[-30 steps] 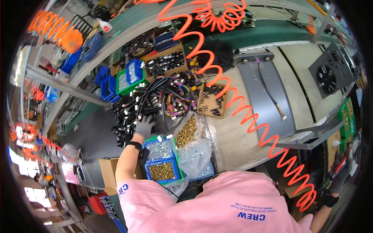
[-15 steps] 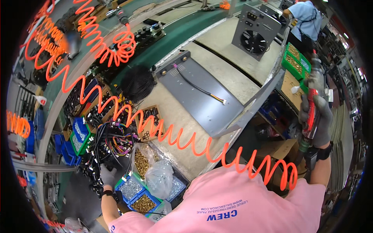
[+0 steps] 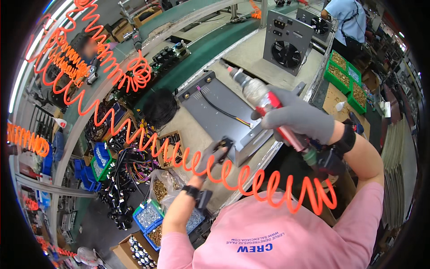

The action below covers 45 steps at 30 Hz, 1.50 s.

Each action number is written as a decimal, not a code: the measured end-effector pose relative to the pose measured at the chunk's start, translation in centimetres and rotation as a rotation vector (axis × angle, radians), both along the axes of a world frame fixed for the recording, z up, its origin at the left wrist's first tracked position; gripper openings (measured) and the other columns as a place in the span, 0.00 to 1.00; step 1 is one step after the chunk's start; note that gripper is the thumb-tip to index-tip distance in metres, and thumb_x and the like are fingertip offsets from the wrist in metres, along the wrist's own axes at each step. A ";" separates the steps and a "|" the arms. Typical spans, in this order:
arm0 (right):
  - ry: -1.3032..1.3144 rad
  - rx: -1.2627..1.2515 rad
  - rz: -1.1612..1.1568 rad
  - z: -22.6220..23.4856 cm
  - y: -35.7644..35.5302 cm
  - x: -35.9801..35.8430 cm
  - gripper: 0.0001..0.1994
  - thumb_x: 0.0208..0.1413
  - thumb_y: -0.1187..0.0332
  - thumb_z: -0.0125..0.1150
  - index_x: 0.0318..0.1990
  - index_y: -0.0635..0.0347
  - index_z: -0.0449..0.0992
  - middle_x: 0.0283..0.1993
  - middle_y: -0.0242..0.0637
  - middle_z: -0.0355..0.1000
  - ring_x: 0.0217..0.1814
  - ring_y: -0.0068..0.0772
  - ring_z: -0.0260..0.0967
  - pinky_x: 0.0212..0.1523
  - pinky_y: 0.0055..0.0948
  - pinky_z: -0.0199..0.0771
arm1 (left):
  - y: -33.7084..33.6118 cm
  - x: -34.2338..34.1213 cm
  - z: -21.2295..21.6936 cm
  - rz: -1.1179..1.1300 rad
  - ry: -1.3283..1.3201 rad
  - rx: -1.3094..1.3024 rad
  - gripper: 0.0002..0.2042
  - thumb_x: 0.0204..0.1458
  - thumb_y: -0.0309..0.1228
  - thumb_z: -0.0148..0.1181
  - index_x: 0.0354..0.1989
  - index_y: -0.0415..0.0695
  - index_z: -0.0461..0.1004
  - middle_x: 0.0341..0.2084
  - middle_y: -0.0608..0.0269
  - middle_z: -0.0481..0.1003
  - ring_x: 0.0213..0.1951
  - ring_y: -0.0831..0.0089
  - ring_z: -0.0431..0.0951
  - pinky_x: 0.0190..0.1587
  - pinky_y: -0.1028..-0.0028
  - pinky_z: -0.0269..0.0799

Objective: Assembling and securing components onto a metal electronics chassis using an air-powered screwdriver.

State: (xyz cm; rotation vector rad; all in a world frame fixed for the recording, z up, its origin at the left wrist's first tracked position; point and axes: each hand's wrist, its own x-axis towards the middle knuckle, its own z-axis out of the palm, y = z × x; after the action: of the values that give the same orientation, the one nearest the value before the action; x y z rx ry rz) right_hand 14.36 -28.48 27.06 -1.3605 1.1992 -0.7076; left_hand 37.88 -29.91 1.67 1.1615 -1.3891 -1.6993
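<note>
My right hand, in a grey glove, is wrapped round the red grip of an air screwdriver. The screwdriver slants over the bench, its tip pointing to the far left. In my gloved left hand is a small black part, held at the fingertips by the near edge of a grey metal panel; its exact kind I cannot make out. On the panel lies a black cable with coloured wires at its end. An orange coiled air hose crosses in front of my left wrist.
At left are a bundle of cables, a cardboard box of small black parts and blue bins of screws. Black round grilles lie beyond. A grey fan-fitted panel stands far right, near green screw bins and a person in blue.
My left hand has come from the cables at left to the panel, now with a black part. My right hand has swung the screwdriver in from the far right over the panel.
</note>
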 end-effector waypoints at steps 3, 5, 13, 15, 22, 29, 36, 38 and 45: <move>0.239 0.008 0.073 -1.6 -1.0 -0.5 0.25 0.31 0.62 0.62 0.39 0.66 0.66 0.32 0.41 0.68 0.32 0.31 0.67 0.33 0.25 0.67 | -1.8 -5.1 2.0 0.022 0.022 -0.163 0.22 0.48 0.36 0.56 0.49 0.35 0.66 0.33 0.63 0.72 0.30 0.79 0.70 0.33 0.80 0.67; 0.273 0.019 0.109 -2.0 -1.2 -1.2 0.26 0.31 0.61 0.63 0.40 0.67 0.65 0.32 0.42 0.68 0.33 0.31 0.67 0.34 0.25 0.67 | -2.1 -6.7 5.4 -0.084 0.029 -0.345 0.23 0.48 0.35 0.56 0.51 0.35 0.64 0.38 0.59 0.72 0.36 0.77 0.72 0.40 0.78 0.68; 0.289 0.069 0.276 -1.0 -2.2 -1.5 0.26 0.35 0.63 0.61 0.44 0.66 0.63 0.35 0.40 0.68 0.34 0.28 0.66 0.36 0.24 0.67 | -2.2 -4.7 12.0 -0.443 0.134 -0.194 0.22 0.50 0.36 0.51 0.52 0.38 0.64 0.47 0.54 0.69 0.49 0.69 0.67 0.52 0.74 0.60; 0.291 0.096 0.305 -0.8 -2.3 -1.1 0.25 0.36 0.63 0.60 0.43 0.66 0.63 0.34 0.39 0.68 0.34 0.26 0.65 0.36 0.24 0.67 | -2.1 -4.8 13.0 -0.486 0.073 -0.238 0.22 0.51 0.35 0.50 0.53 0.38 0.64 0.46 0.54 0.69 0.49 0.69 0.68 0.52 0.73 0.60; 0.233 0.091 0.295 -1.0 -2.6 -1.0 0.25 0.35 0.63 0.61 0.43 0.65 0.65 0.31 0.35 0.68 0.29 0.22 0.65 0.29 0.22 0.67 | -1.4 -4.3 11.8 -0.379 0.146 -0.248 0.22 0.52 0.36 0.50 0.54 0.39 0.62 0.47 0.57 0.68 0.49 0.71 0.66 0.51 0.73 0.61; 0.288 0.180 0.289 -0.2 -3.0 -1.3 0.30 0.34 0.72 0.58 0.52 0.65 0.61 0.38 0.34 0.65 0.37 0.24 0.62 0.39 0.22 0.64 | 3.2 -3.4 7.1 0.049 0.500 -0.032 0.15 0.53 0.35 0.50 0.42 0.36 0.68 0.35 0.63 0.71 0.37 0.78 0.68 0.43 0.76 0.64; 0.345 0.180 0.134 -1.5 -3.5 -2.9 0.36 0.30 0.72 0.54 0.56 0.61 0.57 0.38 0.38 0.63 0.30 0.30 0.65 0.28 0.27 0.70 | 13.9 6.3 -0.5 0.242 -0.399 0.058 0.12 0.49 0.34 0.51 0.35 0.38 0.71 0.26 0.56 0.73 0.31 0.67 0.75 0.36 0.71 0.69; 0.346 0.242 0.144 -0.4 -3.2 -1.2 0.36 0.30 0.72 0.54 0.56 0.62 0.57 0.38 0.39 0.63 0.26 0.31 0.66 0.24 0.27 0.70 | 17.3 10.2 0.2 0.597 -0.696 -0.100 0.10 0.47 0.33 0.52 0.35 0.40 0.72 0.27 0.52 0.74 0.32 0.61 0.76 0.35 0.69 0.70; 0.301 0.204 0.127 -1.6 -3.2 -2.2 0.34 0.29 0.72 0.52 0.54 0.62 0.58 0.37 0.41 0.63 0.23 0.33 0.66 0.20 0.27 0.70 | 25.4 24.2 0.5 0.901 -1.348 -0.010 0.10 0.44 0.34 0.56 0.31 0.40 0.72 0.29 0.49 0.73 0.32 0.56 0.75 0.34 0.64 0.68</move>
State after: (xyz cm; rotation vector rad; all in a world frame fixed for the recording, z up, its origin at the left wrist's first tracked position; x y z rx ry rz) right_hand 12.20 -31.65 25.47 -1.3872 1.3662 -0.2871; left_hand 62.03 -4.48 2.21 2.5814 -1.0934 -0.1335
